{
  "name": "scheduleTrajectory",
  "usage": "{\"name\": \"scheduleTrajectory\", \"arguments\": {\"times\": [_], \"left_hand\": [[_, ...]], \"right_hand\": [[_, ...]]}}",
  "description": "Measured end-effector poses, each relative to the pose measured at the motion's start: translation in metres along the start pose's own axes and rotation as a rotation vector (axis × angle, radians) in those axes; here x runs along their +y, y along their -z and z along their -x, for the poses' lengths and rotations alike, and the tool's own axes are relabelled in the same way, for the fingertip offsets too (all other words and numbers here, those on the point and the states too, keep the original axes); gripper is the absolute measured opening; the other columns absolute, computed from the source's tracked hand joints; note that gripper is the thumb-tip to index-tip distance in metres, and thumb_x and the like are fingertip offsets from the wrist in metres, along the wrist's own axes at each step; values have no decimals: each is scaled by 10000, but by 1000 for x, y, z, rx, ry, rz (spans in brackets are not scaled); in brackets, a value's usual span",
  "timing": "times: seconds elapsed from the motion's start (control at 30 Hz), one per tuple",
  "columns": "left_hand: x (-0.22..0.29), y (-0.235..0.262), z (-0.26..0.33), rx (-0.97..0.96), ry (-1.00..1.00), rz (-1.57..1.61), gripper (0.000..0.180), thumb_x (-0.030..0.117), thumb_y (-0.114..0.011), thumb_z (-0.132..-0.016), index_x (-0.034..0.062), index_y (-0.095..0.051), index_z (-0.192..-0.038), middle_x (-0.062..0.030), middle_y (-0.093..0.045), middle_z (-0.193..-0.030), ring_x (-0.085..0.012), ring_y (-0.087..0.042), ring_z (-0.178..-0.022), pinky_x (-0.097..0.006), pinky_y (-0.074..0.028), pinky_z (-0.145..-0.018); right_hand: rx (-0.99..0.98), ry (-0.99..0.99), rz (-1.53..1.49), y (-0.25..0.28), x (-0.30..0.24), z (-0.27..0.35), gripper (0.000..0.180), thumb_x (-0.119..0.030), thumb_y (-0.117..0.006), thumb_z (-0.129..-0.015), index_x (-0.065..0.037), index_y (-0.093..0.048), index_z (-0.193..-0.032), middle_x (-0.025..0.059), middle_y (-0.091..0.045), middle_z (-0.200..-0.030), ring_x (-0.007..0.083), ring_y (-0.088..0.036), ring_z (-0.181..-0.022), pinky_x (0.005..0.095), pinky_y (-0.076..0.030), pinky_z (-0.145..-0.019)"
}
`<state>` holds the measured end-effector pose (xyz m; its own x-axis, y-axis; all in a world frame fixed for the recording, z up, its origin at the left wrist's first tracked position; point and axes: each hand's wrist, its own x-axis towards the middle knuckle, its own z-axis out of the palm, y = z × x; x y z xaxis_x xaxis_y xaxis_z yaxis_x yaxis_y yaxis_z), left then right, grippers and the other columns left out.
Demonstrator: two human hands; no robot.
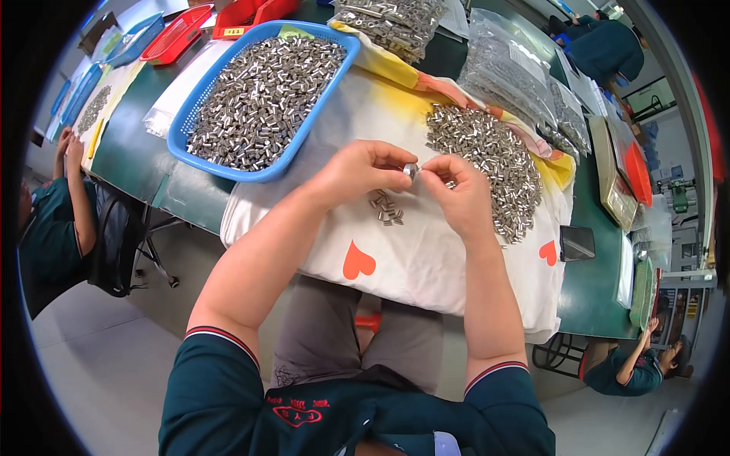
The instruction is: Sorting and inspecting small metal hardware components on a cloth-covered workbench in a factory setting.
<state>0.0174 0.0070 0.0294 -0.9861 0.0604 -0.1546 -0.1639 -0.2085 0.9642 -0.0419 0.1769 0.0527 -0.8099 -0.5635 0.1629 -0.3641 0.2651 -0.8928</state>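
My left hand [369,171] pinches a small shiny metal ring-like part [411,170] between thumb and fingertips, above the cloth. My right hand [462,194] is closed in a pinch just right of that part; whatever lies between its fingertips is too small to tell. A bit of bright metal shows by its curled fingers. Under my hands is a small group of short metal cylinders [389,211]. To the right, a large heap of similar cylinders [502,171] spreads on the white cloth [304,232]. A blue plastic basket [176,144] full of them stands to the left.
Bags of metal parts [506,64] lie at the back, beside a clear bag of bigger fittings [391,26]. A dark phone-like object [577,243] rests right of the cloth on the green table [597,300]. Red trays [176,34] stand far left. Co-workers sit at both sides.
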Motion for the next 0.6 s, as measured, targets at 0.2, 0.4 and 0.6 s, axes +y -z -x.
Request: {"name": "scheduleTrajectory", "arguments": {"times": [0.2, 0.4, 0.6], "left_hand": [[-6, 1, -5, -2, -27, 37, 343, 36, -645, -745, -25, -553, -1069, -81, -612, -924, -102, -584, -797, -226, -482, -702], [-12, 1, -5, 73, -54, -150, 330, 57, -676, -723, -8, -589, -1034, -74, -628, -900, -93, -583, -794, -210, -473, -687], [-11, 1, -5, 81, -49, -189, 328, 58, -681, -716, -3, -597, -1028, -69, -632, -899, -89, -581, -787, -207, -471, -673]], "right_hand": [[22, 196, 145, -2, 2, 3, 72, -24, -595, -699, -12, -598, -770, 64, -588, -731, 175, -565, -650, 268, -444, -593], [59, 364, 419, -10, 0, 6, 64, -25, -607, -679, -26, -573, -733, 99, -568, -712, 254, -543, -664, 341, -436, -594], [82, 323, 349, -11, 2, 8, 59, -25, -608, -684, -28, -576, -734, 98, -570, -708, 256, -547, -662, 340, -438, -588]]}}
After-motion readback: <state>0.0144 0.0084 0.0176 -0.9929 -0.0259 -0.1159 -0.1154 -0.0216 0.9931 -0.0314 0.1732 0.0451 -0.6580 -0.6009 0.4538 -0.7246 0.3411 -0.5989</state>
